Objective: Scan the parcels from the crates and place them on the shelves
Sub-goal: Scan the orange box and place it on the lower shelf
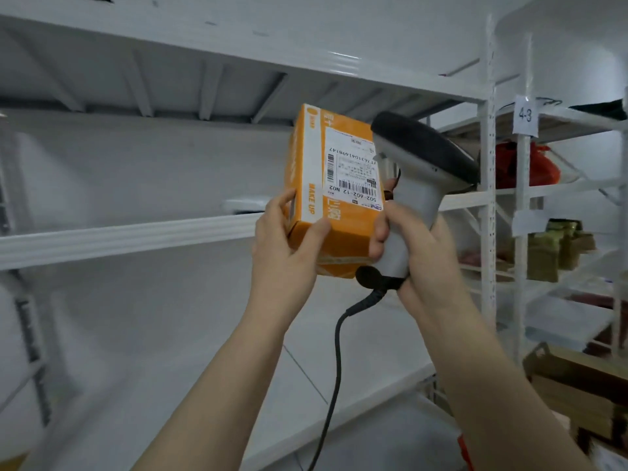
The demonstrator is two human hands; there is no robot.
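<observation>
one parcel [334, 185], gripped at its 7 o'clock corner by the left hand [289, 246], meets the scanner [418, 171] grasped by the right hand [414, 246] at 3 o'clock; scanning seems underway, with the shelf [119, 236] at 9 o'clock likely next.

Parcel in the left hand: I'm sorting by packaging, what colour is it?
The parcel is orange with a white label; head view shows it best.

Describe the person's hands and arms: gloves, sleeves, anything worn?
Nothing worn that shows. The left hand and right hand are bare, with no gloves and no rings visible. Both forearms are uncovered down to the frame edge: no sleeves, watch or wristband in view.
</observation>
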